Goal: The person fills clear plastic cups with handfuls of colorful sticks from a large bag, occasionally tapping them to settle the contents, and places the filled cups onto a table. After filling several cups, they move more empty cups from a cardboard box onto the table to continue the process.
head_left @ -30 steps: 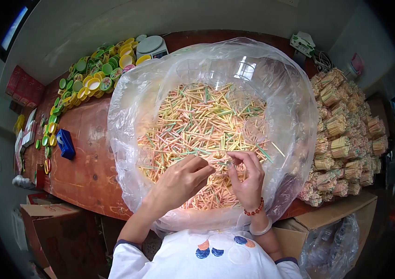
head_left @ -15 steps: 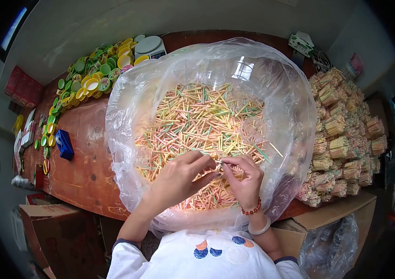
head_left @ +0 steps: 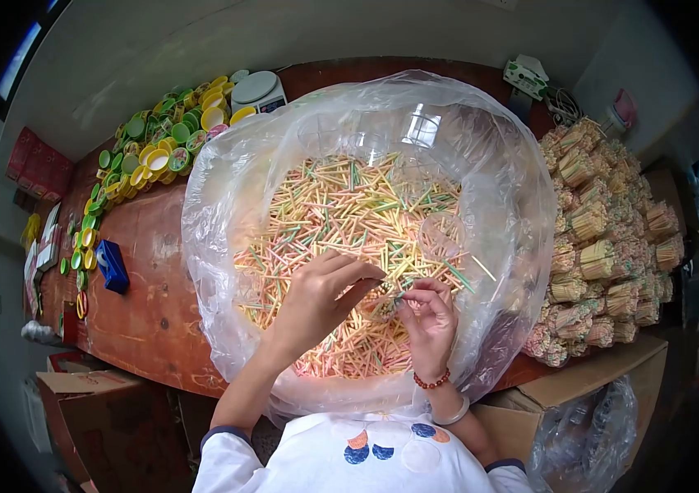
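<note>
A large clear plastic bag (head_left: 230, 197) lies opened wide on the table, filled with loose short pastel sticks (head_left: 341, 214) in pink, yellow and green. Over the front part of the pile, my left hand (head_left: 320, 296) is closed, thumb and fingertips pinched together and pointing right. My right hand (head_left: 431, 324) faces it a short way off, thumb and index fingertip closed in a pinch. Whatever sits between the fingertips of either hand is too small to make out. Several clear round containers show within the bag, among them a clear cup (head_left: 441, 236) at the right of the pile.
Bundled sticks (head_left: 596, 259) are stacked high at the right. On the left of the table (head_left: 156, 271) are yellow and green small cups (head_left: 156, 158), a blue tape dispenser (head_left: 111, 265) and a white scale (head_left: 257, 89). Cardboard boxes (head_left: 119, 427) stand below the table edge.
My hands have moved apart from where they nearly met. The right hand has dropped slightly and turned more upright; the left stays almost in place. The view has shifted a little.
</note>
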A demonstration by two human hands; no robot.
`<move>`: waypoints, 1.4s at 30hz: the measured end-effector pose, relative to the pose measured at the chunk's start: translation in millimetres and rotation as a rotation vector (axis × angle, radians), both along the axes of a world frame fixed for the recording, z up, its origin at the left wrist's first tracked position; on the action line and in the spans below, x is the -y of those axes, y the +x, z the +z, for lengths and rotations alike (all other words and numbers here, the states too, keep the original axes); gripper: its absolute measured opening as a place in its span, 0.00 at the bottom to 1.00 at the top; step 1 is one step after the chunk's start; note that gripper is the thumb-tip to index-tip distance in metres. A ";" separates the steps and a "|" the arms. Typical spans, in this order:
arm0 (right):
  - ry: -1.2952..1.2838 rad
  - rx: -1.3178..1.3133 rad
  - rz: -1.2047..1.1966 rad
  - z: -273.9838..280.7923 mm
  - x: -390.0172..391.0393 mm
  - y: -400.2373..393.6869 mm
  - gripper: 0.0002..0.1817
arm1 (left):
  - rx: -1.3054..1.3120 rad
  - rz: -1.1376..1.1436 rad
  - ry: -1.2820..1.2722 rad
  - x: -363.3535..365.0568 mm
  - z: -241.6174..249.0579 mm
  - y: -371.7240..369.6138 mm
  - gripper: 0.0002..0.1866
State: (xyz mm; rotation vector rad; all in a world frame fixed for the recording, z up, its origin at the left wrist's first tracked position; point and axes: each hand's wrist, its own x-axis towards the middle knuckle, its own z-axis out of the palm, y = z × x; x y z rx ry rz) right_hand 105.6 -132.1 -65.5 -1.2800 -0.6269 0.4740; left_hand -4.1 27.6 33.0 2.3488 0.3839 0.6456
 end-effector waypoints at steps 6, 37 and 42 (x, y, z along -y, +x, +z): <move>-0.024 0.134 -0.069 8.0 -2.5 -8.2 0.09 | -0.100 0.002 0.110 -1.0 -20.3 -4.8 0.07; -0.018 0.255 -0.026 5.7 3.9 -8.3 0.33 | -0.146 0.066 -0.176 16.7 -3.3 -1.9 0.13; -0.144 0.271 0.034 19.0 -4.2 -11.1 0.40 | -0.163 -0.116 -0.014 5.7 -17.8 5.3 0.15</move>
